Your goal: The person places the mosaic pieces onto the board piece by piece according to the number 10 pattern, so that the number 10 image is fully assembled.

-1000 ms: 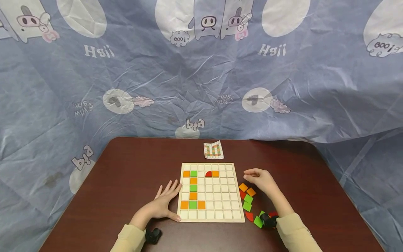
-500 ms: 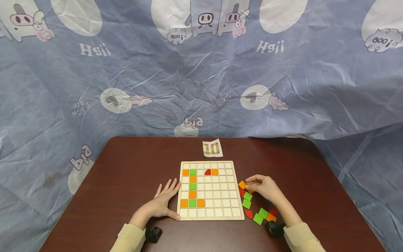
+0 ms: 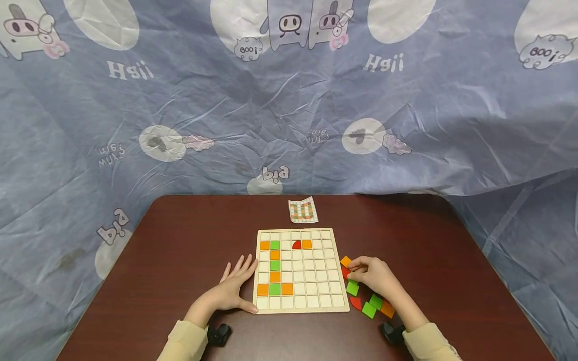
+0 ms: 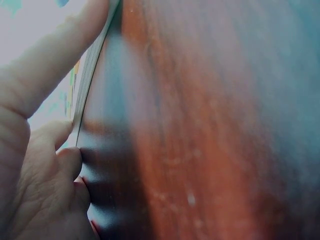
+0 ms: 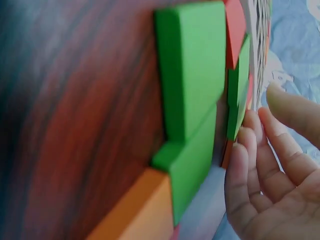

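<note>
A wooden grid board [image 3: 316, 309] lies on the table, with orange and green square tiles in its left part and a red quarter-round tile [image 3: 296, 244] near the top. At its left edge my left hand [image 3: 229, 291] rests with fingers spread, thumb at the lower corner. My right hand [image 3: 377, 276] reaches over loose tiles beside the board's right edge. Its fingertips are down at a red tile [image 3: 345, 271] and a mostly covered green one. In the right wrist view, thumb and fingers [image 5: 287, 162] stand apart, with no tile visible between them.
Several loose tiles lie right of the board, among them a green square [image 3: 369, 310], an orange square [image 3: 345, 261] and a red quarter-round [image 3: 355, 303]. A small printed pattern card [image 3: 303, 210] lies behind the board. Patterned blue cloth [image 3: 253, 100] hangs behind the table.
My right hand has come down and toward me, from above the orange tiles to the red and green ones. One orange tile there is now hidden. My left hand stays at the board's edge.
</note>
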